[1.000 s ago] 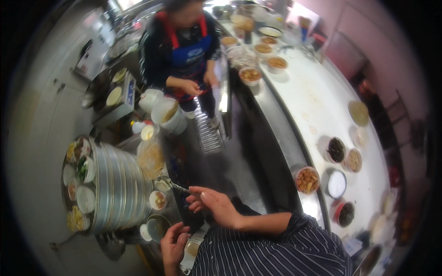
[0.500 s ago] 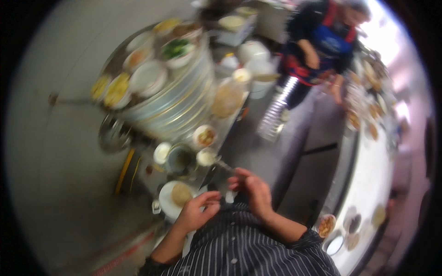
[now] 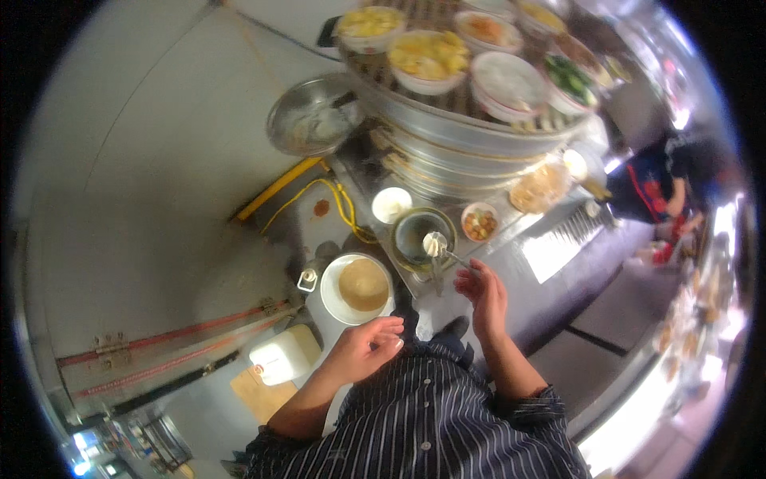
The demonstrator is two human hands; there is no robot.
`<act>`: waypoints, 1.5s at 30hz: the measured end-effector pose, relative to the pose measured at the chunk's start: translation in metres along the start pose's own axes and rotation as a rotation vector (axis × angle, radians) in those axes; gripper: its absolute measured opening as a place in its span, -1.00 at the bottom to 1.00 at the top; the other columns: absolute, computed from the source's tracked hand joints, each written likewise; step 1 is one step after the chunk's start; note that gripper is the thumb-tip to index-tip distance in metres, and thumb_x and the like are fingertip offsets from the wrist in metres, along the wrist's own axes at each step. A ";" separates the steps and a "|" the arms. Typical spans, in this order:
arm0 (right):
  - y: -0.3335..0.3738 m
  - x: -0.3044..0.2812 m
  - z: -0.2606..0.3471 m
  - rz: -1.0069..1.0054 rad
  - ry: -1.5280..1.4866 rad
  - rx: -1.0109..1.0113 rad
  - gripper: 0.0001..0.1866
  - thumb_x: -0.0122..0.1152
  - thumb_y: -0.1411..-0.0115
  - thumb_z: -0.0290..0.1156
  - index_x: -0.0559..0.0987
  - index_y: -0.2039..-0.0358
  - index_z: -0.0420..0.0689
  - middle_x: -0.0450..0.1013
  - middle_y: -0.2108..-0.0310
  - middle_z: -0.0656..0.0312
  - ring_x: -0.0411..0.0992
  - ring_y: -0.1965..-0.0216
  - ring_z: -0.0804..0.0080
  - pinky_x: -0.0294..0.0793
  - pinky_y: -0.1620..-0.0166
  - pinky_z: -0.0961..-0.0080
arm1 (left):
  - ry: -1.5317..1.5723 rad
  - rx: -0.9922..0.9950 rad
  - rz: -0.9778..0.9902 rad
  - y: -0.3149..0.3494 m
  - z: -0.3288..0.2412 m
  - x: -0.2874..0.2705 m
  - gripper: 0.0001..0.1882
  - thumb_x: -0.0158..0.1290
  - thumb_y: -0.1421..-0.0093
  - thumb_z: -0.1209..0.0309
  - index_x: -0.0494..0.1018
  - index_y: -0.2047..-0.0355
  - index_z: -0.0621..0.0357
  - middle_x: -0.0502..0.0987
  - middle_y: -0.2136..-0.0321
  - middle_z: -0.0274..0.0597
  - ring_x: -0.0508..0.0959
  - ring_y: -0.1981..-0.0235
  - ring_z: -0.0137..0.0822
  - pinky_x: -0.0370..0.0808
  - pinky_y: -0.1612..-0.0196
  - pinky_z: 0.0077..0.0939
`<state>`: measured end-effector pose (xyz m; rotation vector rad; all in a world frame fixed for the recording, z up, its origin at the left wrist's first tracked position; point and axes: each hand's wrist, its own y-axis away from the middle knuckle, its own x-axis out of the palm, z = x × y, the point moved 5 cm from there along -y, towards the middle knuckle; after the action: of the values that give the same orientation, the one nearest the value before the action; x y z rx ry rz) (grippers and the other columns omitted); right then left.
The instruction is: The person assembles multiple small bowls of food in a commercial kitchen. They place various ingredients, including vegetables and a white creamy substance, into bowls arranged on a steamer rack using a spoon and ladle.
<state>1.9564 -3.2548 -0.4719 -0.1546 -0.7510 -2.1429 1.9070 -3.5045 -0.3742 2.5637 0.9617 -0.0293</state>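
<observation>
My right hand (image 3: 483, 297) grips the handle of a metal spoon (image 3: 456, 259). A white lump (image 3: 434, 243) sits on its bowl, above the rim of a dark round pot (image 3: 415, 235). My left hand (image 3: 367, 347) is empty, its fingers stretched loosely with the thumb apart, close to a white bucket (image 3: 327, 303) of tan paste (image 3: 363, 285). Beyond the pot stand a small white bowl (image 3: 391, 205) with white contents and another bowl (image 3: 480, 223) holding brown and yellowish pieces.
Tall stacked steamers (image 3: 471, 144) carry several filled bowls. A metal basin (image 3: 313, 116) stands left of them, above a yellow cable (image 3: 345, 209). Bagged tan food (image 3: 540, 188) lies on the metal counter's right. A white jug (image 3: 283, 357) is at lower left. A co-worker (image 3: 654, 184) stands far right.
My view has swung left, so the steamers and co-worker sit further right in it. The spoon with the white lump has come over the dark pot. My left hand stays near the bucket.
</observation>
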 end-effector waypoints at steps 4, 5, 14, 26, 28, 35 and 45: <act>-0.056 0.064 -0.033 0.073 -0.016 0.096 -0.53 -0.10 -0.43 -0.17 0.40 -0.15 -0.28 0.53 0.11 -0.03 0.54 0.21 0.29 0.55 0.09 0.38 | 0.030 -0.029 -0.123 0.020 0.022 -0.038 -0.61 0.09 -0.30 0.46 0.38 -0.12 0.30 0.60 0.04 -0.08 0.62 0.05 -0.35 0.53 -0.02 -0.46; -0.071 0.084 -0.041 0.091 -0.022 0.126 -0.53 -0.10 -0.41 -0.18 0.40 -0.15 -0.27 0.54 0.12 -0.03 0.54 0.20 0.27 0.56 0.09 0.37 | 0.031 -0.037 -0.163 0.024 0.027 -0.047 -0.60 0.11 -0.29 0.43 0.39 -0.10 0.29 0.61 0.05 -0.05 0.63 0.08 -0.33 0.54 0.00 -0.45; -0.218 0.302 -0.141 0.201 -0.349 0.257 -0.54 -0.08 -0.39 -0.17 0.28 -0.19 -0.16 0.36 -0.10 0.02 0.49 0.11 0.18 0.55 0.03 0.27 | 0.077 -0.231 -0.459 0.069 0.091 -0.099 -0.71 0.16 -0.27 0.44 0.50 0.00 0.18 0.64 0.13 -0.14 0.65 0.15 -0.35 0.58 0.06 -0.44; -0.349 0.401 -0.210 0.088 -0.232 0.351 -0.57 0.03 -0.36 -0.15 0.37 -0.07 -0.22 0.44 0.04 0.04 0.54 0.28 0.20 0.62 0.21 0.37 | 0.431 -0.474 -0.635 0.108 0.144 -0.118 -0.66 0.05 -0.36 0.42 0.40 -0.08 0.34 0.59 0.06 -0.09 0.58 0.08 -0.33 0.51 -0.02 -0.47; -0.319 0.379 -0.209 0.164 -0.221 0.372 -0.60 0.04 -0.36 -0.17 0.39 -0.05 -0.19 0.49 0.12 0.05 0.55 0.27 0.20 0.62 0.21 0.35 | 0.394 -0.415 -0.653 0.091 0.146 -0.122 -0.72 0.13 -0.29 0.49 0.50 0.00 0.30 0.64 0.14 -0.18 0.61 0.19 -0.44 0.56 0.10 -0.52; -0.132 0.208 -0.157 0.472 0.221 0.520 -0.62 0.08 -0.38 -0.16 0.55 0.12 -0.28 0.58 0.30 0.02 0.56 0.32 0.26 0.59 0.18 0.40 | 0.247 -0.385 -0.478 0.025 0.141 -0.119 -0.77 0.01 -0.38 0.43 0.56 0.11 0.35 0.66 0.24 -0.13 0.61 0.17 -0.41 0.54 0.04 -0.49; -0.028 -0.064 -0.081 0.023 0.344 0.602 -0.37 -0.18 -0.43 0.09 0.55 0.11 -0.31 0.58 0.26 -0.04 0.57 0.27 0.21 0.58 0.15 0.33 | 0.304 -0.475 -0.146 -0.142 0.277 0.079 -0.25 0.18 -0.19 -0.09 0.37 -0.12 0.31 0.56 0.02 0.14 0.58 0.00 -0.11 0.48 -0.08 -0.29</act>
<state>1.9877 -3.2440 -0.5735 0.5049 -1.1313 -1.7649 1.9094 -3.4616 -0.6921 2.0905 1.1063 0.4999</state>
